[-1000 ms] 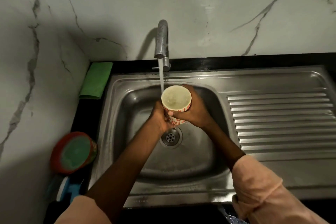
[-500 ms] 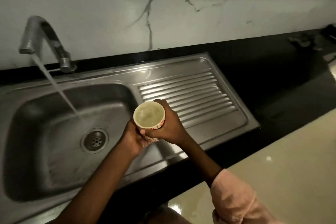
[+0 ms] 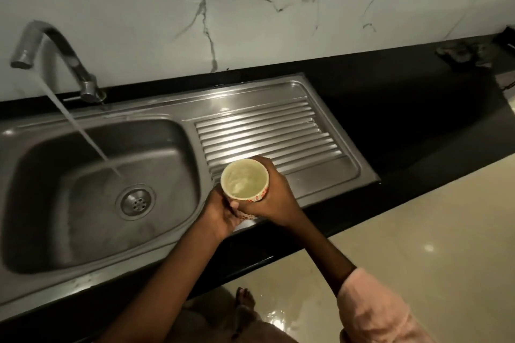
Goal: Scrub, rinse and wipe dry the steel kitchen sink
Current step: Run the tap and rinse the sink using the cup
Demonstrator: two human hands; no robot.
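Black countertop (image 3: 395, 125), steel sink (image 3: 273, 97) set into it, dim clutter (image 3: 462, 54) lying at far right corner.

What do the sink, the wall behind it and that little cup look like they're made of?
The grey sink with its ribbed drainboard looks like brushed stainless steel: dull sheen, streaky glare. The white grey-veined wall looks like polished marble or marble-look tile. The small white cup with red print seems to be paper, judging by its thin rim.

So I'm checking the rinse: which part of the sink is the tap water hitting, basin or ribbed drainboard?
The basin: the stream lands beside its drain. The ribbed drainboard gets none.
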